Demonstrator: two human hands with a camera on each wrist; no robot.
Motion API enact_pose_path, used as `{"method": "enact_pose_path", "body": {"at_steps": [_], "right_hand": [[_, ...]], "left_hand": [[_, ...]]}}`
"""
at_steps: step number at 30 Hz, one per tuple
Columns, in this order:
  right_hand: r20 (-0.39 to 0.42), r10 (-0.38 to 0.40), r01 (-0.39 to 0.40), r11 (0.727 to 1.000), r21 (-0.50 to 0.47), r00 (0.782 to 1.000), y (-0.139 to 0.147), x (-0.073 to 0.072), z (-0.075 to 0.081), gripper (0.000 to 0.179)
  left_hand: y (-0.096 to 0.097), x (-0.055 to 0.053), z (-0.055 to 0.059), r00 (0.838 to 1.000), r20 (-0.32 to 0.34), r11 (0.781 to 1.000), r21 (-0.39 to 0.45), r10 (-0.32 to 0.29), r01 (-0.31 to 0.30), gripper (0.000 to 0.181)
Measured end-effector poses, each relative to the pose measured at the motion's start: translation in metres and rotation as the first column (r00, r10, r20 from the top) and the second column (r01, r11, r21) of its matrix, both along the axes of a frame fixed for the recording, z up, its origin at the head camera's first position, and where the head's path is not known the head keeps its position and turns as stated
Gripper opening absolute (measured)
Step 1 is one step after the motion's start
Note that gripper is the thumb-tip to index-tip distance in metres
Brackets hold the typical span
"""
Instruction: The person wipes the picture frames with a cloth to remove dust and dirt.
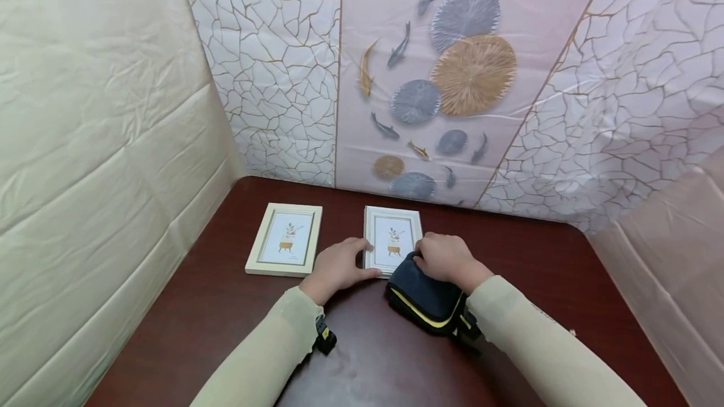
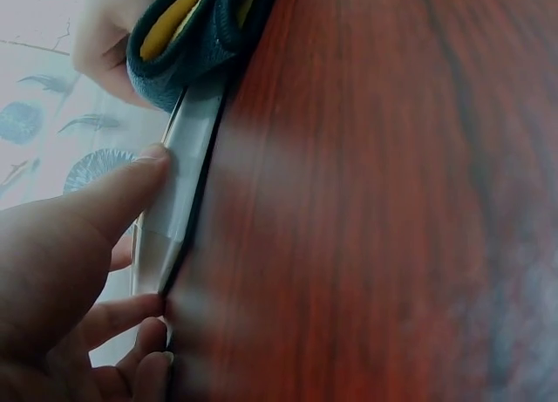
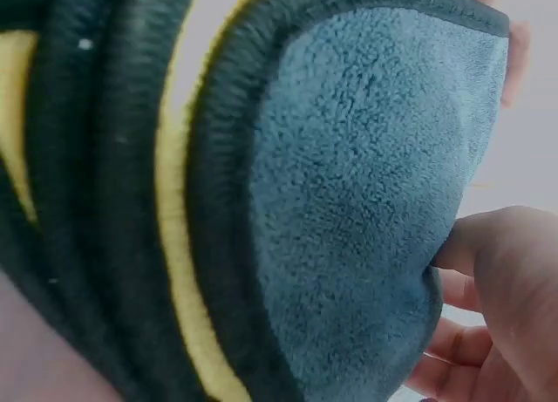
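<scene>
A white picture frame (image 1: 370, 226) lies face up on the table, showing a potted-plant print. My left hand (image 1: 339, 265) holds it at its near left corner, the thumb on the near edge and the fingers at the left side. In the left wrist view the thumb and curled fingertips touch the frame's edge (image 2: 185, 171). My right hand (image 1: 447, 259) grips a folded cloth (image 1: 427, 291), dark blue-grey with yellow inside the folds. The cloth rests against the frame's near right part and covers that corner. Fuzzy pile shows on the cloth (image 3: 349, 175) in the right wrist view.
To the left lies a cream picture frame (image 1: 257, 256) with a similar print. Both frames are on a dark red-brown table (image 1: 351, 357). A patterned sheet (image 1: 390, 149) hangs behind the table, and pale cloth walls (image 1: 113, 143) stand at the sides.
</scene>
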State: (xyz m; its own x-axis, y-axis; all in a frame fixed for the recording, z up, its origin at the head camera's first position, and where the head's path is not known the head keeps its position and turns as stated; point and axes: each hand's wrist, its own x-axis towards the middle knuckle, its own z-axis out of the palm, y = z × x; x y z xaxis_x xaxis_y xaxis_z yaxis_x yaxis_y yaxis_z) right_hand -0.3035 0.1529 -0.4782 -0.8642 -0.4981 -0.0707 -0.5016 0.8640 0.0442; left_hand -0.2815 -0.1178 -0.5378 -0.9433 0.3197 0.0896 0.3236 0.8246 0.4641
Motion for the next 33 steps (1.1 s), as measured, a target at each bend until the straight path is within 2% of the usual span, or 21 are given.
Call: {"method": "enact_pose_path", "body": {"at_steps": [7,13,18,22,26,30,33], "right_hand": [[-0.030,0.013,-0.015,0.998,-0.059,0.999,0.003,0.009,-0.004,0.017],[-0.126,0.115,-0.120,0.992,-0.035,0.985,-0.004,0.011,-0.008,0.008],[-0.196,0.173,-0.183,0.982,-0.036,0.965,-0.008,0.011,-0.012,0.016],[-0.212,0.172,-0.191,0.979,-0.074,0.962,-0.012,0.010,-0.013,0.020],[-0.209,0.158,-0.176,0.982,-0.067,0.965,-0.014,0.008,-0.012,0.024],[-0.233,0.123,-0.153,0.982,-0.112,0.965,-0.011,0.010,-0.006,0.028],[-0.236,0.102,-0.142,0.977,-0.161,0.966,-0.009,0.017,0.001,0.026]], "left_hand": [[-0.005,0.000,-0.003,0.999,0.037,1.000,-0.009,-0.002,0.002,0.061],[-0.004,0.000,-0.004,1.000,0.031,1.000,-0.012,-0.006,0.006,0.061],[-0.001,-0.001,-0.004,0.999,0.027,1.000,-0.016,-0.022,0.022,0.062],[0.000,-0.001,-0.003,0.999,0.034,0.999,-0.021,-0.024,0.025,0.062],[0.000,-0.002,-0.003,0.999,0.035,0.999,-0.028,-0.016,0.017,0.062],[-0.001,-0.002,-0.003,0.999,0.039,1.000,-0.026,-0.013,0.014,0.061],[-0.003,-0.002,-0.003,0.999,0.034,1.000,-0.023,-0.014,0.015,0.061]]}}
